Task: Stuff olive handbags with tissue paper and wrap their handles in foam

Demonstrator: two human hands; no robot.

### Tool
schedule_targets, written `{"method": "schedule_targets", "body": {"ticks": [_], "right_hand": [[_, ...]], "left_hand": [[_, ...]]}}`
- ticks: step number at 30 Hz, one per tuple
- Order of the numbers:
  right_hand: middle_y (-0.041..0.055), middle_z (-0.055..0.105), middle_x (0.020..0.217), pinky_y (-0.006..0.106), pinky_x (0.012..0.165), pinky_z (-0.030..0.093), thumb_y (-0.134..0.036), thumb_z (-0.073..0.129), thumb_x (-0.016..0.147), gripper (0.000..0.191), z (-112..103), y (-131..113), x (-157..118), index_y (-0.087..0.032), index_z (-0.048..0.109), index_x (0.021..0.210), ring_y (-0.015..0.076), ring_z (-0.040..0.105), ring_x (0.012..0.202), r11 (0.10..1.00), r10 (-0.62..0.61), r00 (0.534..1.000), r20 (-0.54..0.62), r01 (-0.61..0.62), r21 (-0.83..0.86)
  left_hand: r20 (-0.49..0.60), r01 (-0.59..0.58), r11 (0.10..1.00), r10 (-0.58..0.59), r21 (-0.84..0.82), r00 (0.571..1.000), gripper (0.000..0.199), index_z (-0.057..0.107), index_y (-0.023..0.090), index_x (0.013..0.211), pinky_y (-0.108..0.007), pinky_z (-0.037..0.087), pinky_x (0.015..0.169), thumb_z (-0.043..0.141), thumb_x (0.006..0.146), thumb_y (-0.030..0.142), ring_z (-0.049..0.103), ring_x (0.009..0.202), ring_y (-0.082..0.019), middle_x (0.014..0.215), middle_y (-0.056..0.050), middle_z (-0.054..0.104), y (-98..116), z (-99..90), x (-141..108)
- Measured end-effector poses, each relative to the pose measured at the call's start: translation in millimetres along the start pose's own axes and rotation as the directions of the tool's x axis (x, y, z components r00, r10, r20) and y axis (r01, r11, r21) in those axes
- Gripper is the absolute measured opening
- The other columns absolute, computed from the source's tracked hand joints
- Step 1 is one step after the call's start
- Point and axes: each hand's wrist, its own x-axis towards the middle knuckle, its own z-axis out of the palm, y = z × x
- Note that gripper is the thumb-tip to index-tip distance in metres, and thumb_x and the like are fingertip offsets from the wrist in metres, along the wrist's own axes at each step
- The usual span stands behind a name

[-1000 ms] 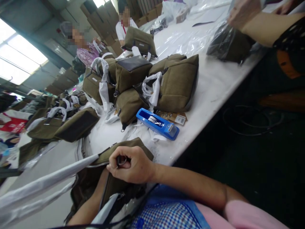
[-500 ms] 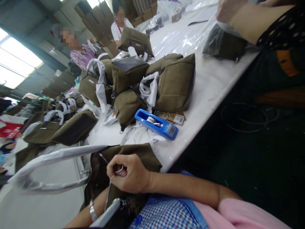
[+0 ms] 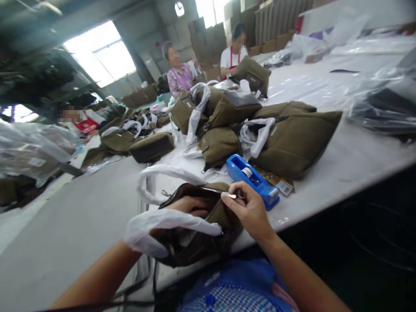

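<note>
An olive-green handbag [image 3: 208,242] stands at the table's near edge, its zipped mouth gaping. White wrapping covers both of its handles [image 3: 182,221]. My left hand [image 3: 191,203] reaches down into the bag through the mouth; its fingertips are hidden inside. At the bag's right end, my right hand [image 3: 250,208] is closed on the zipper tab [image 3: 239,193], a dark tab with a silver metal piece, pinched between thumb and fingers. Just beyond that hand sits a blue tape dispenser [image 3: 253,180].
Several similar olive bags [image 3: 292,143] are heaped behind the dispenser, with more bags [image 3: 152,147] farther left. Card tags [image 3: 285,188] lie under the nearest one. Plastic film [image 3: 386,99] covers a dark item at right. Co-workers [image 3: 182,76] are across the table [image 3: 341,177].
My view has swung left and levelled. The bag's mouth now faces me more openly, and my left hand shows inside it. My right hand has moved to the bag's right end. The co-worker's arm at right is out of view.
</note>
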Motion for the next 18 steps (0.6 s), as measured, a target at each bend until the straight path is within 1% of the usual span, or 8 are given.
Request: {"method": "schedule_targets", "body": {"ticks": [3, 6, 8, 10, 11, 13, 15, 18], "right_hand": [[-0.0072, 0.043, 0.063, 0.023, 0.055, 0.04, -0.034, 0.067, 0.092, 0.025, -14, -26, -7, -0.02, 0.065, 0.111, 0.0105, 0.042, 0.053, 0.903, -0.214, 0.977, -0.019, 0.19, -0.385], [-0.003, 0.054, 0.069, 0.026, 0.069, 0.048, -0.029, 0.066, 0.095, 0.023, -15, -64, -10, -0.02, 0.069, 0.115, 0.0125, 0.052, 0.059, 0.634, -0.554, 0.83, 0.056, 0.465, -0.618], [0.003, 0.067, 0.083, 0.026, 0.077, 0.051, -0.024, 0.063, 0.097, 0.018, -1, -86, -5, -0.021, 0.073, 0.112, 0.0143, 0.062, 0.071, 0.548, -0.592, 0.744, 0.309, 0.653, -0.522], [0.0066, 0.073, 0.096, 0.025, 0.081, 0.054, -0.02, 0.055, 0.1, 0.023, 22, -100, 5, -0.02, 0.075, 0.11, 0.0161, 0.069, 0.085, 0.599, -0.407, 0.634, 0.657, 0.729, -0.332], [0.0071, 0.075, 0.098, 0.024, 0.081, 0.055, -0.018, 0.052, 0.1, 0.026, 36, -103, 12, -0.02, 0.076, 0.11, 0.0168, 0.071, 0.087, 0.651, -0.267, 0.529, 0.805, 0.716, -0.255], [0.0072, 0.077, 0.104, 0.025, 0.085, 0.057, -0.017, 0.052, 0.098, 0.029, 64, -100, 27, -0.019, 0.077, 0.113, 0.0183, 0.073, 0.093, 0.741, -0.018, 0.278, 0.96, 0.648, -0.174], [0.0082, 0.075, 0.117, 0.029, 0.097, 0.055, -0.02, 0.056, 0.096, 0.03, 89, -87, 39, -0.019, 0.075, 0.119, 0.0207, 0.071, 0.108, 0.802, 0.093, 0.048, 0.995, 0.589, -0.103], [0.0086, 0.064, 0.141, 0.034, 0.115, 0.043, -0.024, 0.056, 0.097, 0.037, 112, -56, 43, -0.022, 0.069, 0.132, 0.0218, 0.059, 0.132, 0.828, 0.157, -0.148, 0.976, 0.558, -0.048]], "left_hand": [[-0.13, 0.04, 0.999, -0.044, -0.034, 0.991, 0.03, 0.074, 0.017, 0.119, -0.03, 0.055, 0.099, 0.058, 0.096, 0.027, 0.071, 0.111, -0.021, 0.121, -0.006, 0.076, 7, -30.2, -48], [-0.452, 0.118, 0.985, -0.162, -0.124, 0.877, 0.029, 0.077, 0.018, 0.109, -0.025, 0.061, 0.074, 0.061, 0.095, 0.037, 0.074, 0.084, -0.018, 0.1, -0.007, 0.079, 2, -31.2, -110], [-0.738, 0.145, 0.975, -0.222, -0.169, 0.637, 0.03, 0.076, 0.018, 0.106, -0.026, 0.06, 0.073, 0.065, 0.094, 0.042, 0.073, 0.08, -0.018, 0.098, -0.007, 0.079, -13, -12.6, -142], [-0.892, 0.127, 0.97, -0.24, -0.207, 0.382, 0.036, 0.073, 0.018, 0.113, -0.031, 0.06, 0.087, 0.068, 0.092, 0.046, 0.073, 0.096, -0.021, 0.111, -0.009, 0.076, -37, 15.6, -161], [-0.911, 0.093, 0.969, -0.248, -0.23, 0.329, 0.041, 0.07, 0.019, 0.121, -0.035, 0.057, 0.098, 0.068, 0.091, 0.047, 0.07, 0.11, -0.024, 0.123, -0.011, 0.072, -51, 31.1, -165], [-0.903, -0.03, 0.955, -0.268, -0.295, 0.335, 0.059, 0.056, 0.021, 0.141, -0.042, 0.046, 0.114, 0.067, 0.092, 0.05, 0.055, 0.136, -0.028, 0.15, -0.014, 0.055, -76, 61.3, -166], [-0.871, -0.209, 0.894, -0.294, -0.396, 0.395, 0.08, 0.032, 0.024, 0.158, -0.045, 0.035, 0.122, 0.066, 0.092, 0.053, 0.038, 0.149, -0.029, 0.163, -0.015, 0.036, -94, 87.0, -159], [-0.852, -0.444, 0.756, -0.284, -0.481, 0.439, 0.105, 0.001, 0.027, 0.163, -0.047, 0.032, 0.124, 0.071, 0.089, 0.052, 0.036, 0.151, -0.028, 0.164, -0.016, 0.034, -101, 111.9, -143]]}}
